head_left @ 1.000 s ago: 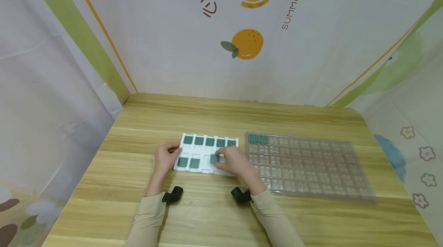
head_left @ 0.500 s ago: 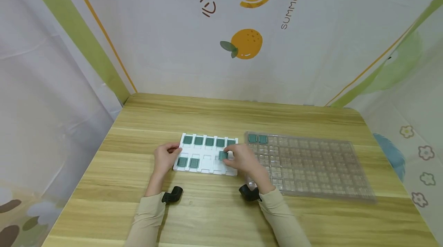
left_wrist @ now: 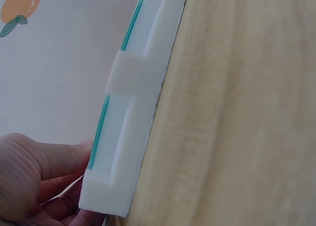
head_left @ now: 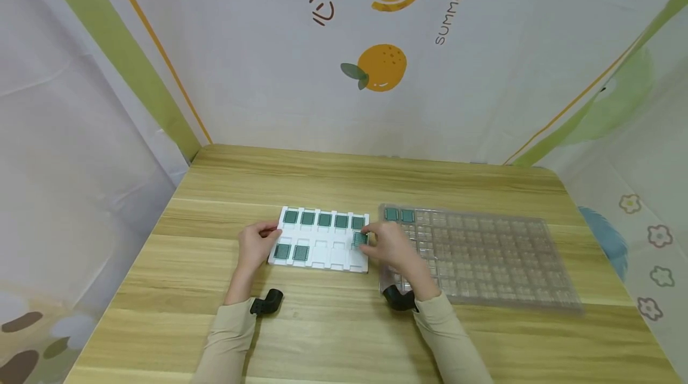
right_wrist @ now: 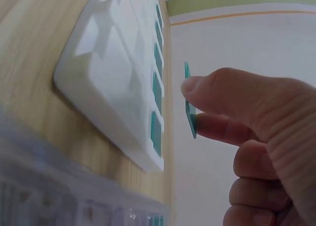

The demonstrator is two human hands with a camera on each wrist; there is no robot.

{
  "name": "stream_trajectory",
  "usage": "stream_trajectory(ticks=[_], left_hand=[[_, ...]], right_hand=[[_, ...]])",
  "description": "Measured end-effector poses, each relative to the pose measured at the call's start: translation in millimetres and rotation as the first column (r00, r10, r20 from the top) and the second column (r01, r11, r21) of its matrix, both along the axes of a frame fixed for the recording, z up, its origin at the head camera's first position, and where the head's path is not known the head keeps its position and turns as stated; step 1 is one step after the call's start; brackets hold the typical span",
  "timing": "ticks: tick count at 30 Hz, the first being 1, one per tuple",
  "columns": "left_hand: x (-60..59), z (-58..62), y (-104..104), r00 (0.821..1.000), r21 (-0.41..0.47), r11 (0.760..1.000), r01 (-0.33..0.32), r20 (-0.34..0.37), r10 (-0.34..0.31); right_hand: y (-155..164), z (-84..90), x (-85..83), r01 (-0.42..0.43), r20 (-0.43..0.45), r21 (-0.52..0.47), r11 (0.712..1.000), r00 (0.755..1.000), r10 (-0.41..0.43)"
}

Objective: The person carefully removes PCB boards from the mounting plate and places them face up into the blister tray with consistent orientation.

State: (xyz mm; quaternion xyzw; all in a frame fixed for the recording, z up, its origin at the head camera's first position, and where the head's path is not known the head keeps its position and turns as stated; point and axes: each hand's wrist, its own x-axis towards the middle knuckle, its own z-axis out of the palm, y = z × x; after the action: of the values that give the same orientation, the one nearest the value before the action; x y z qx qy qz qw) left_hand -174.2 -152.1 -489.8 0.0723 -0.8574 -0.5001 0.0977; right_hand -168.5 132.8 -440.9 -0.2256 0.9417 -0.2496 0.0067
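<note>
A white foam tray lies on the wooden table with green square chips in its slots: a full back row and two in the front left. My left hand holds the tray's left edge. My right hand pinches one green chip between thumb and forefinger, lifted just above the tray's right end. To the right lies a clear plastic grid tray with two green chips in its back left corner.
Printed fabric walls enclose the table on three sides. Bare wood runs behind both trays and along the near edge. Black wrist camera mounts sit at both sleeves.
My right hand lifted a green chip out of a front-row slot and carried it rightward toward the tray's right end. The left hand stayed on the tray's left edge.
</note>
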Motion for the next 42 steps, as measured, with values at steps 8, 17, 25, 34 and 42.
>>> stream_trajectory(ticks=[8, 17, 25, 34, 42], left_hand=[[-0.3, 0.6, -0.4, 1.000, -0.002, 1.000, 0.007, 0.000, -0.007], [0.3, -0.1, 0.3, 1.000, -0.002, 1.000, 0.002, 0.005, -0.002], [1.0, 0.1, 0.2, 1.000, -0.001, 1.000, 0.005, -0.019, -0.005], [0.1, -0.7, 0.1, 1.000, -0.001, 1.000, 0.005, -0.018, -0.005], [-0.1, -0.7, 0.0, 1.000, -0.003, 1.000, 0.001, -0.016, -0.001]], right_hand=[[10.9, -3.6, 0.7, -0.010, -0.042, -0.032, 0.999, 0.999, 0.009], [23.1, -4.0, 0.7, 0.001, -0.084, -0.024, 1.000, 0.996, -0.003], [38.6, -2.7, -1.9, 0.015, -0.056, -0.010, 1.000, 0.998, -0.015], [56.1, -4.7, -4.2, 0.026, -0.085, 0.009, 1.000, 0.996, -0.025], [65.4, -2.2, -5.3, 0.032, -0.048, 0.020, 0.999, 0.998, -0.031]])
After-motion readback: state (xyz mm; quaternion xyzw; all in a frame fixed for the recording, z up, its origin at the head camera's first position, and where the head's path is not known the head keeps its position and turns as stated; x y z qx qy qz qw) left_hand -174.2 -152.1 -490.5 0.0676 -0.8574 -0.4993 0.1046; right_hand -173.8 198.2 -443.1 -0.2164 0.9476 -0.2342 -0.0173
